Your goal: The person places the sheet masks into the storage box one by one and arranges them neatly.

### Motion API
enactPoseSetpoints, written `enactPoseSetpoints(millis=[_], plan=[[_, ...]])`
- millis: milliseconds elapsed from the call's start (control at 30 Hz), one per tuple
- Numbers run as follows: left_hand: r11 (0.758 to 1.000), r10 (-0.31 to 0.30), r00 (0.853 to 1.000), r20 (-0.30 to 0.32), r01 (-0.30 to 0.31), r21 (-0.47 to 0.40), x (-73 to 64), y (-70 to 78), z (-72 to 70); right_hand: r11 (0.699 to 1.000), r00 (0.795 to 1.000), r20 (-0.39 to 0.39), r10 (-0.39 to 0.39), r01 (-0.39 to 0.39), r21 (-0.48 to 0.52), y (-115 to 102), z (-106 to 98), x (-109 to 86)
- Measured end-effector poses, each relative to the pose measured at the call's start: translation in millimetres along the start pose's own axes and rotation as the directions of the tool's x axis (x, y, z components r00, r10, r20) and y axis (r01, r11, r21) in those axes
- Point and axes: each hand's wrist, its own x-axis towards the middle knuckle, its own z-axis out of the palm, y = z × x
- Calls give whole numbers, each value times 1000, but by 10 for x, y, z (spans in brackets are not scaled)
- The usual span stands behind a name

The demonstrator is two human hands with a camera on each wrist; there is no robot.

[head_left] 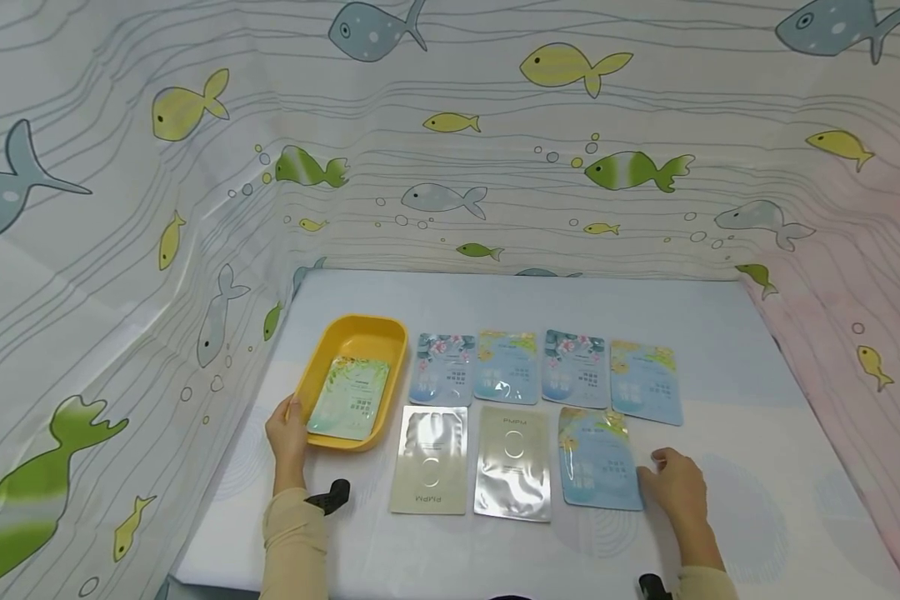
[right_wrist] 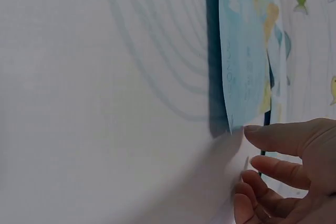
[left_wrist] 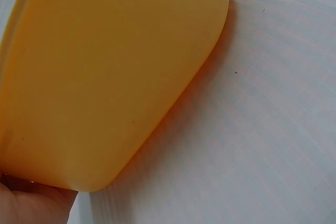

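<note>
My left hand (head_left: 288, 432) grips the near left side of a yellow plastic tray (head_left: 397, 350), its thumb over the rim. From the left wrist view, the hand (left_wrist: 37, 203) is at one end of the tray's outer wall (left_wrist: 115, 77). A green sheet mask packet (head_left: 351, 398) lies inside the tray. At the right, my right hand (head_left: 678, 487) is beside a blue sheet mask packet (head_left: 600, 460) with yellow flowers. In the right wrist view, the thumb of that hand (right_wrist: 294, 166) is right at the corner of the blue packet (right_wrist: 244, 61), with the other fingers loosely bent.
Two silvery packets (head_left: 429, 460) (head_left: 513, 463) lie between the tray and the blue packet. Behind them runs a row of several blue floral packets (head_left: 576, 371). A fish-patterned curtain (head_left: 450, 167) surrounds the white table (head_left: 525, 300) at the back and sides.
</note>
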Motion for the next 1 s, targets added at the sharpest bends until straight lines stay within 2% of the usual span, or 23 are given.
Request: enactPoseSetpoints(millis=[200, 367, 600, 833, 1000], plan=[[1000, 3, 1000, -5, -3, -4, 15, -11, 9, 999, 998, 44, 41, -42, 20, 10, -61, -22], [1000, -9, 1000, 1, 9, -6, 11, -5, 8, 996, 995, 78, 68, -73, 57, -30, -31, -37], [1000, -11, 1000, 4, 11, -1, 13, -6, 6, 993, 996, 56, 66, -71, 92, -89, 43, -62], [1000, -14, 1000, -1, 14, 7, 5, 9, 0, 989, 992, 82, 93, -102, 109, -223, 43, -98], [1000, -30, 1000, 1, 30, 3, -4, 15, 2, 984, 988, 90, 126, -135, 113, -222, 64, -91]])
